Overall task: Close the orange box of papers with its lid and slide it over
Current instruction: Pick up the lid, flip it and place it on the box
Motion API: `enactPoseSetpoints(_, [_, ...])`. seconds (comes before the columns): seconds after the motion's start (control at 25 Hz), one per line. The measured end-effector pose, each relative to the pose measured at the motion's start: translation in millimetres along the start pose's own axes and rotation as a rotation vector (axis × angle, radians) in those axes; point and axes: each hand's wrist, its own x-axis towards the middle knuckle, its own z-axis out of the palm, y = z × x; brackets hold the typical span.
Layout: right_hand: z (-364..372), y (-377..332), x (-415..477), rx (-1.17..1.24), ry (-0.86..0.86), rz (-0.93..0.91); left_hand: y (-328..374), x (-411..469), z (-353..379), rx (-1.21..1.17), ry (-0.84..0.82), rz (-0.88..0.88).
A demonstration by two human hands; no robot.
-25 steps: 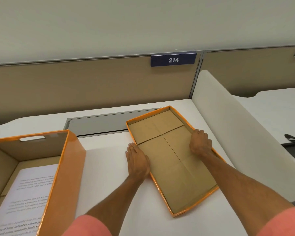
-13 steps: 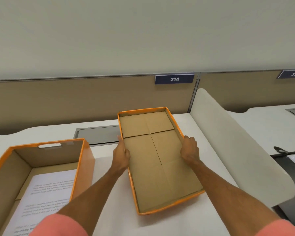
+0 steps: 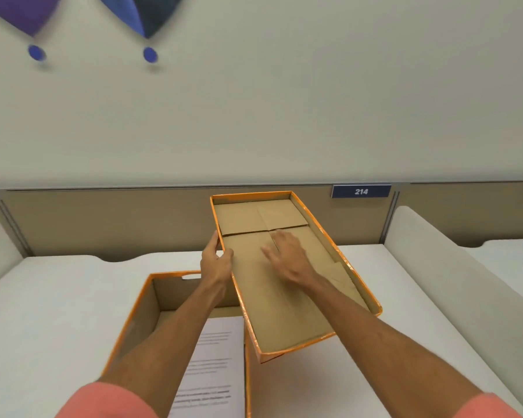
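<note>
The orange lid [image 3: 287,315] is off the desk, tilted, with its brown cardboard inside facing me. My left hand [image 3: 216,260] grips its left rim, thumb inside. My right hand [image 3: 287,257] lies flat on the lid's inner face, fingers spread and blurred. Below and to the left stands the open orange box [image 3: 133,324]. Printed papers [image 3: 215,366] lie in its bottom. The lid's near left corner overhangs the box's right wall.
The box stands on a white desk [image 3: 43,312]. A tan back partition [image 3: 103,221] carries a blue sign reading 214 [image 3: 361,191]. A white curved divider [image 3: 453,267] borders the desk on the right, and another stands at the far left.
The lid has risen off the desk and moved left toward the box. My right hand left the lid's right rim and now rests inside it. My view has tilted upward.
</note>
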Motion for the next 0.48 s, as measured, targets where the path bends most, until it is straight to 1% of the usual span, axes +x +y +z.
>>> enactPoseSetpoints(0.08, [15.4,-46.4,-1.2,0.017,-0.097,-0.138,11.7,-0.6,-26.9,-0.124,0.015,-0.031])
enactPoseSetpoints(0.16, [28.2,-81.1,-6.1,0.024,-0.133,-0.198,22.9,-1.9,-50.4,-0.235,0.058,-0.110])
enactPoseSetpoints(0.24, [38.8,-109.7,-14.4,0.042,-0.136,-0.250,31.7,-3.4,-70.9,-0.326,0.096,-0.172])
enactPoseSetpoints(0.32, [45.4,-135.3,-21.9,0.103,-0.123,-0.309,40.6,-6.0,-87.7,-0.419,0.098,-0.201])
enactPoseSetpoints(0.48, [38.5,-174.8,-31.2,0.222,-0.105,-0.407,55.3,-13.2,-110.0,-0.540,0.045,-0.207])
